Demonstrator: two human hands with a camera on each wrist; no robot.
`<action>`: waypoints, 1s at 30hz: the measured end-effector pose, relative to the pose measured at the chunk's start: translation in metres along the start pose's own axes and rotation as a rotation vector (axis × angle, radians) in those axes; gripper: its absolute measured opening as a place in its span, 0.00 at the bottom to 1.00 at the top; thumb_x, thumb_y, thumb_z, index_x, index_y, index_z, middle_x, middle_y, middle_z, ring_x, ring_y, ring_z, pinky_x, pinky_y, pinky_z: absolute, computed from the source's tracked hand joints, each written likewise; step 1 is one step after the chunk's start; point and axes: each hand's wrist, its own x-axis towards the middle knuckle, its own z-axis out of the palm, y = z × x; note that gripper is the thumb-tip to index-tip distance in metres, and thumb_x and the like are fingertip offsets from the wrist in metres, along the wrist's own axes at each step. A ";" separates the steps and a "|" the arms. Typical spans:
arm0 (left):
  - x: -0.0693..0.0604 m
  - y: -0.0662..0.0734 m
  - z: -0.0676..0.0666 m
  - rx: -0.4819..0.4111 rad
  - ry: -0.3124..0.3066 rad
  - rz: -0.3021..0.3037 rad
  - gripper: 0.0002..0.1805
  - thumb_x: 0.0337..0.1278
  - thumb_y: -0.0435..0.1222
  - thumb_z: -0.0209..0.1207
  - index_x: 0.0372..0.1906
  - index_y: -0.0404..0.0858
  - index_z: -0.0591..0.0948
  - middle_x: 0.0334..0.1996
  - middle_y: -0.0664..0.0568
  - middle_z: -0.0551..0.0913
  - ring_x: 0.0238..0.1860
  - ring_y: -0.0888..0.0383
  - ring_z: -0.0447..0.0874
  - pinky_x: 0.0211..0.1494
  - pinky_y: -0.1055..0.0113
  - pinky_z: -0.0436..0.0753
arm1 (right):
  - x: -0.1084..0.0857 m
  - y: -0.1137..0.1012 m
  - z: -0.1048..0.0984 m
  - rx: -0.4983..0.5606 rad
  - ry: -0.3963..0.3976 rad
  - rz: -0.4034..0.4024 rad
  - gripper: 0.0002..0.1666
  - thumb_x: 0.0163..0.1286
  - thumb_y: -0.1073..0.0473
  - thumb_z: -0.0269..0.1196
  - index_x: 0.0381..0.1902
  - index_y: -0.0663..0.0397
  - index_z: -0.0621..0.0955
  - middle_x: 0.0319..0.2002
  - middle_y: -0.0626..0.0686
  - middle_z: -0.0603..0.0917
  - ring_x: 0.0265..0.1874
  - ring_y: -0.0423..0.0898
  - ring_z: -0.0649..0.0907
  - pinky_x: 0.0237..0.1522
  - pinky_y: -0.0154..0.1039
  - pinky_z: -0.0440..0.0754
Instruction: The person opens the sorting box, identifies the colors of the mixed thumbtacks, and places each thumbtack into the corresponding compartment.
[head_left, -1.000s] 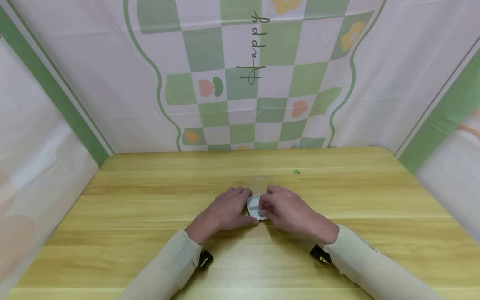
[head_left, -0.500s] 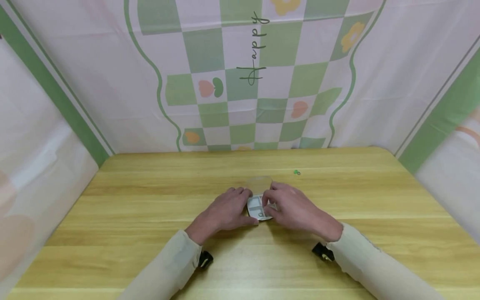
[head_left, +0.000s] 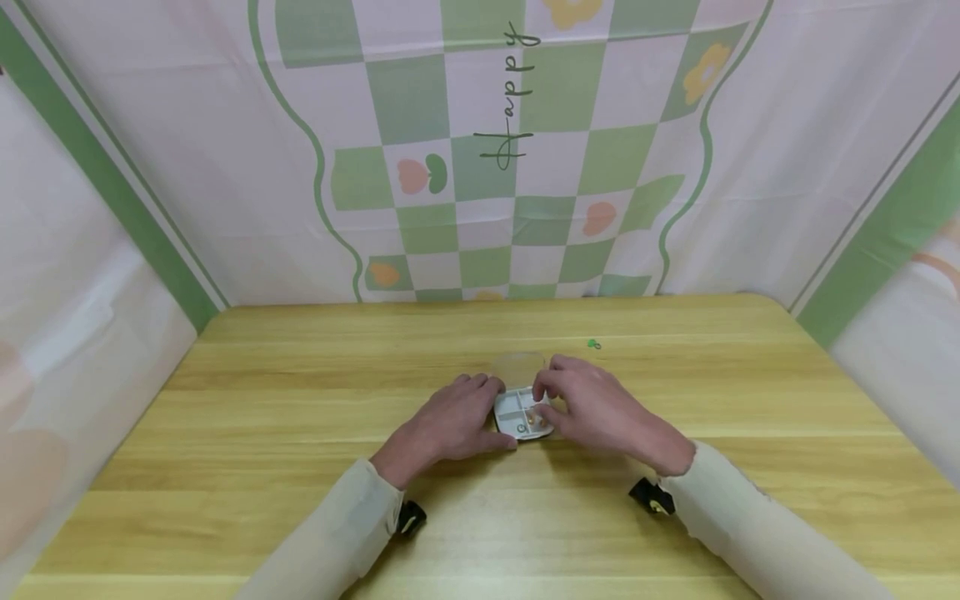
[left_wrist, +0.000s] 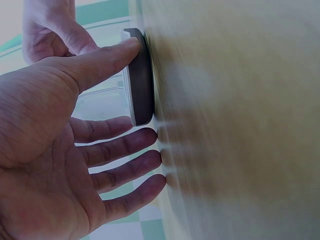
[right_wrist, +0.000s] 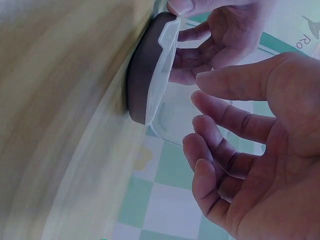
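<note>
A small case (head_left: 510, 403) with white compartments lies on the table, its clear lid (head_left: 519, 367) raised at the back. My left hand (head_left: 453, 421) holds its left side; in the left wrist view the thumb rests on one edge of the dark-sided case (left_wrist: 142, 82) and the index finger touches the other end. A small ring (head_left: 521, 428) is in the front left compartment, and tiny orange-gold pieces (head_left: 532, 421) are in the front right one. Over the case's right side is my right hand (head_left: 603, 412); the right wrist view shows its fingers (right_wrist: 206, 127) bent loosely, holding nothing visible.
A tiny green piece with a ring (head_left: 593, 343) lies on the wooden table (head_left: 300, 367), behind and right of the case. Past the table's back edge hangs a green and white checked cloth (head_left: 483, 167). Black devices (head_left: 410, 518) are at both wrists.
My right hand has drawn back to the right and its thumb and fingers have parted, uncovering the right compartments and the orange-gold pieces. The left hand and case have stayed put.
</note>
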 end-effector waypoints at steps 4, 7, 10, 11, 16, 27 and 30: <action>0.000 0.000 0.000 0.005 -0.003 -0.003 0.40 0.58 0.58 0.68 0.66 0.37 0.73 0.54 0.49 0.80 0.46 0.55 0.75 0.48 0.63 0.77 | 0.000 0.002 -0.003 -0.005 0.010 0.007 0.05 0.64 0.60 0.72 0.36 0.49 0.85 0.32 0.45 0.76 0.29 0.42 0.74 0.31 0.38 0.74; 0.000 0.001 0.000 0.003 -0.006 -0.006 0.40 0.57 0.58 0.68 0.66 0.37 0.73 0.55 0.49 0.80 0.46 0.55 0.75 0.49 0.62 0.77 | 0.000 0.005 -0.005 -0.014 0.017 0.010 0.05 0.64 0.60 0.72 0.36 0.49 0.85 0.32 0.45 0.77 0.32 0.43 0.75 0.33 0.39 0.75; 0.000 0.001 -0.001 0.000 -0.005 -0.010 0.40 0.57 0.58 0.68 0.66 0.37 0.73 0.55 0.49 0.80 0.47 0.55 0.75 0.49 0.62 0.77 | 0.001 0.007 -0.007 -0.024 0.019 0.014 0.05 0.64 0.60 0.72 0.36 0.48 0.85 0.32 0.45 0.77 0.32 0.43 0.76 0.33 0.39 0.75; 0.000 0.001 -0.001 -0.001 -0.005 -0.011 0.40 0.57 0.58 0.68 0.66 0.38 0.73 0.55 0.49 0.79 0.47 0.55 0.75 0.49 0.61 0.78 | 0.000 0.008 -0.008 -0.025 0.020 0.013 0.04 0.64 0.60 0.72 0.35 0.48 0.85 0.32 0.45 0.77 0.32 0.43 0.75 0.33 0.39 0.75; 0.000 0.002 -0.001 -0.007 -0.004 -0.018 0.41 0.57 0.58 0.69 0.67 0.38 0.73 0.56 0.48 0.79 0.50 0.53 0.76 0.52 0.60 0.78 | 0.000 0.014 -0.013 -0.024 0.038 -0.009 0.05 0.64 0.62 0.72 0.34 0.48 0.85 0.32 0.47 0.77 0.32 0.45 0.77 0.33 0.41 0.76; 0.000 0.002 0.000 -0.016 -0.010 -0.029 0.42 0.57 0.58 0.68 0.68 0.37 0.72 0.60 0.46 0.78 0.55 0.51 0.76 0.57 0.57 0.78 | 0.001 0.028 -0.020 -0.016 0.066 0.027 0.03 0.64 0.63 0.70 0.35 0.50 0.84 0.33 0.47 0.79 0.34 0.46 0.79 0.38 0.47 0.79; 0.000 0.001 0.000 -0.013 -0.007 -0.024 0.42 0.57 0.58 0.68 0.68 0.37 0.72 0.61 0.46 0.78 0.56 0.50 0.76 0.58 0.57 0.77 | 0.002 0.034 -0.022 -0.026 0.070 0.038 0.03 0.65 0.63 0.69 0.35 0.51 0.84 0.34 0.48 0.79 0.35 0.48 0.80 0.40 0.49 0.79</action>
